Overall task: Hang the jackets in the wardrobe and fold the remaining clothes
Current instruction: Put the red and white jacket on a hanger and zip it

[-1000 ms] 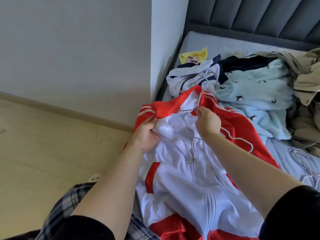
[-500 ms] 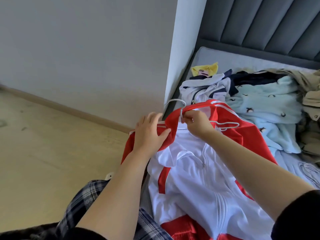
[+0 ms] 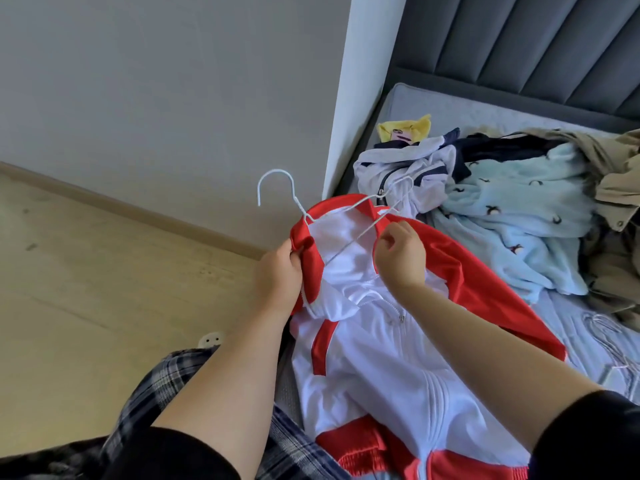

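A red and white zip jacket (image 3: 381, 368) lies front-up on the bed edge, its collar lifted. A white wire hanger (image 3: 294, 202) sits partly inside the collar, hook sticking out to the upper left. My left hand (image 3: 280, 275) grips the jacket's red left shoulder. My right hand (image 3: 400, 254) pinches the right side of the collar, close to the hanger's wire. Behind lies a pile: a white and navy jacket (image 3: 405, 168), a light blue fleece garment (image 3: 512, 216), a beige jacket (image 3: 620, 188).
The grey bed (image 3: 450, 105) with padded headboard (image 3: 519, 46) stands to the right of a white wall corner (image 3: 360, 98). Wooden floor (image 3: 104, 289) lies left. More white hangers (image 3: 609, 344) rest on the mattress at right. A yellow item (image 3: 405, 128) lies behind the pile.
The hanger has swung up and left, its hook now clear of the collar. Both hands have lifted the jacket's collar, the left regripping the red shoulder.
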The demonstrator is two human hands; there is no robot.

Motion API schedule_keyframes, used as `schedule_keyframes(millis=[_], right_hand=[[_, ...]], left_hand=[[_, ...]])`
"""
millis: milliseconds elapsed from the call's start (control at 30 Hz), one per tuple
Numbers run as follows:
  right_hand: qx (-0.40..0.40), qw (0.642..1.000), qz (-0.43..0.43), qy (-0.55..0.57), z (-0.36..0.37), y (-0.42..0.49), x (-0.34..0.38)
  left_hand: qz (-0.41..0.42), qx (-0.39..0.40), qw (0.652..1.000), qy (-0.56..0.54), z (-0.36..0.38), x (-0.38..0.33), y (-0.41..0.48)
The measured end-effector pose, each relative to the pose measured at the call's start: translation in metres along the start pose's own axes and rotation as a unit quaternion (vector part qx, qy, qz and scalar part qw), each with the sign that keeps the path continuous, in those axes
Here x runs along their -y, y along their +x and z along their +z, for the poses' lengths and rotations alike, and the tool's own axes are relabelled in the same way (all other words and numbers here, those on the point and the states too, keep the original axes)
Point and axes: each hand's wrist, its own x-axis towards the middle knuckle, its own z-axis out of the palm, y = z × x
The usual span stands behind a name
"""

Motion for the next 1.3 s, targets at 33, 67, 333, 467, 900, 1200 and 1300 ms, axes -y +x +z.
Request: schedule_keyframes(millis=[33,67,333,467,900,1200,1300], right_hand=[[0.012,0.998,0.061,-0.020,0.003,0.001,-0.013],[0.031,0.992,0.114,-0.040,0.006,0.003,-0.025],[0.167,0.953,0.214,-0.137,0.043,0.026,-0.052],[0.175,0.948,0.170,-0.202,0.052,0.040,-0.054],[0.034,0.965,0.239,-0.102,-0.035,0.101,-0.063],[0.443,0.870,0.135,0.167,-0.016,0.042,0.083],[0.327,0.941,-0.069,-0.055,-0.008,0.036,0.085]], left_hand=[[-0.007,-0.006,1.000,-0.003,0.001,-0.001,0.001],[-0.013,-0.012,1.000,-0.009,0.003,-0.002,0.001],[0.010,-0.001,0.999,-0.033,0.009,-0.001,-0.002],[0.016,-0.008,0.999,-0.046,0.005,0.004,-0.001],[-0.050,0.069,0.988,0.126,0.012,0.006,-0.002],[0.031,0.069,0.991,0.113,0.012,0.002,-0.002],[0.033,0.069,0.993,0.093,0.005,0.003,0.002]])
